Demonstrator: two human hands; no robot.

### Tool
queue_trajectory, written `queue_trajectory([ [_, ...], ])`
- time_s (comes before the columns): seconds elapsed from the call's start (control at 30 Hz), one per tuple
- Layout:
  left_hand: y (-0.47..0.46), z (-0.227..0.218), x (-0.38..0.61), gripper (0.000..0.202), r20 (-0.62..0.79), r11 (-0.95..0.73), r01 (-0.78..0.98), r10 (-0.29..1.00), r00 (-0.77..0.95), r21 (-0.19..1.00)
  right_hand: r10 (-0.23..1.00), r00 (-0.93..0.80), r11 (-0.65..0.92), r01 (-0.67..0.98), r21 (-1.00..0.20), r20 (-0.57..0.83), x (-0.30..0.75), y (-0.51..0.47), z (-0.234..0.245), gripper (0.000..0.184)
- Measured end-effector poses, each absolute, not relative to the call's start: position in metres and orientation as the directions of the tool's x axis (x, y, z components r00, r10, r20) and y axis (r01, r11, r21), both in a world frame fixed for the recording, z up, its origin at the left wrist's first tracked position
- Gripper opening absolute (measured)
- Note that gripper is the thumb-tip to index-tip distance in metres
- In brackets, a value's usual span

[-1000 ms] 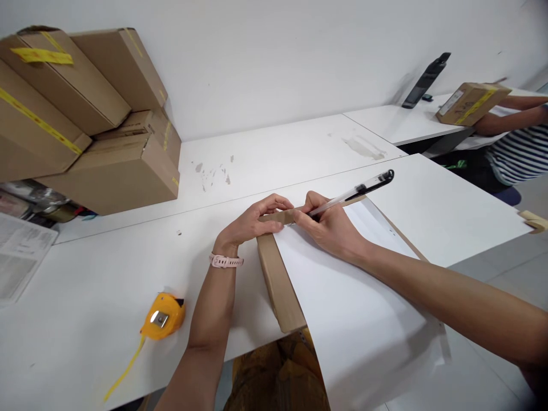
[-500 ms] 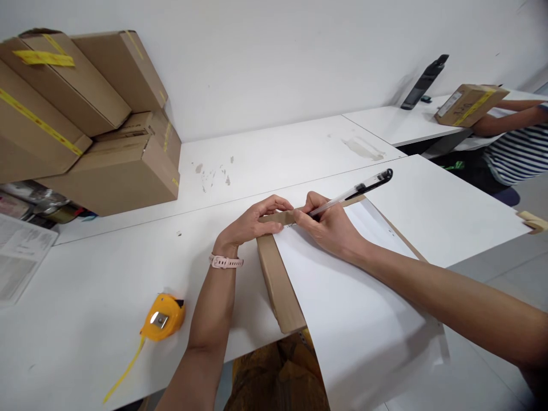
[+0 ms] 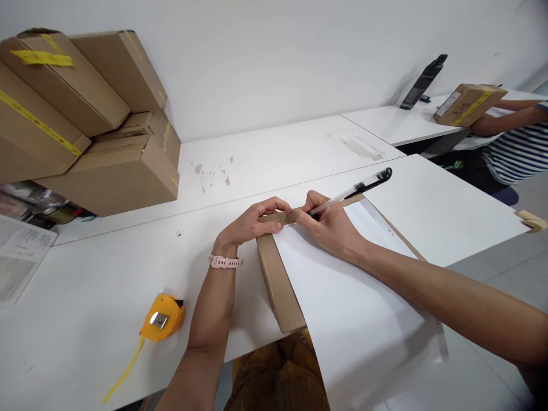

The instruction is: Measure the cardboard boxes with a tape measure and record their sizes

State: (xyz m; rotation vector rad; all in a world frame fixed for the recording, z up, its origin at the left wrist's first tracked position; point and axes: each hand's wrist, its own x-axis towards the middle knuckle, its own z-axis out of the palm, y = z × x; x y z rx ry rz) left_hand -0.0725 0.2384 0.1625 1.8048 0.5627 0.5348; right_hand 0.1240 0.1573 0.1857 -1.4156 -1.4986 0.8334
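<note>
A flat brown cardboard box (image 3: 278, 285) lies on the white table (image 3: 107, 274) with a large white sheet of paper (image 3: 355, 308) spread over its top. My left hand (image 3: 252, 225) curls over the box's far left corner, fingers bent and pressing on the cardboard. My right hand (image 3: 329, 225) pinches a clear pen with a black cap (image 3: 355, 191), its tip on the paper's upper left corner right beside my left fingers. A pink watch band sits on my left wrist.
A yellow tape measure (image 3: 161, 318) with its tape pulled out lies at the near left. Several taped cardboard boxes (image 3: 98, 137) are stacked at the back left above printed papers (image 3: 17, 257). At the far right another person's arm (image 3: 505, 120) rests by a small box (image 3: 468, 103).
</note>
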Motion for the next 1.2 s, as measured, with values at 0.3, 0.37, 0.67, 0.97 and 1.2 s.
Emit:
queue_trajectory([
  [0.3, 0.2379, 0.1635, -0.0716, 0.03, 0.098, -0.274, 0.093, 0.609, 0.787, 0.957, 0.986, 0.066, 0.117, 0.393, -0.912, 0.155, 0.1256, 0.1584, 0.1824, 0.028],
  [0.37, 0.2375, 0.1643, -0.0714, 0.03, 0.102, -0.283, 0.097, 0.611, 0.785, 0.954, 0.987, 0.063, 0.112, 0.401, -0.909, 0.15, 0.1249, 0.158, 0.1835, 0.029],
  [0.67, 0.2376, 0.1632, -0.0718, 0.03, 0.095, -0.282, 0.108, 0.619, 0.78, 0.953, 0.986, 0.058, 0.119, 0.413, -0.903, 0.156, 0.1243, 0.1577, 0.1853, 0.029],
  [0.97, 0.2381, 0.1625, -0.0716, 0.03, 0.097, -0.279, 0.1, 0.612, 0.785, 0.955, 0.986, 0.059, 0.119, 0.414, -0.902, 0.158, 0.1249, 0.1573, 0.1855, 0.028],
  [1.2, 0.2386, 0.1617, -0.0719, 0.03, 0.102, -0.281, 0.095, 0.612, 0.784, 0.955, 0.985, 0.057, 0.124, 0.41, -0.904, 0.161, 0.1245, 0.1574, 0.1859, 0.029],
])
